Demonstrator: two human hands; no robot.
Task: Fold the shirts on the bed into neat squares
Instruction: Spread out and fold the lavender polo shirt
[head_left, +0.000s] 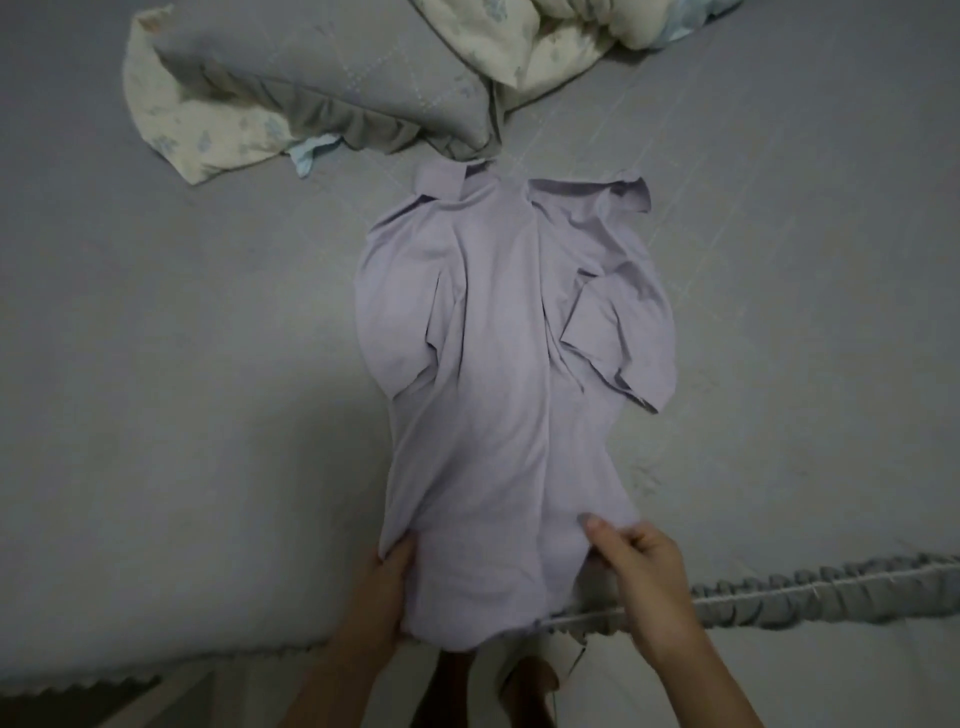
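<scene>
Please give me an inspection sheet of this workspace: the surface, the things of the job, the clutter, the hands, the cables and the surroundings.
Surface: grey quilted bed sheet, with a ruffled edge at the near side.
Job's things: one lilac shirt lying lengthwise, collar far, hem near; sides partly folded inward, wrinkled, not yet a square.
Clutter: grey pillow and cream floral bedding at the far side, the pillow touching the collar.
Hands: left hand holds the hem's left side; right hand pinches the hem's right side with its fingers.
Cables: nothing seen.
Surroundings: floor below the bed edge, dim; details cannot be told.
</scene>
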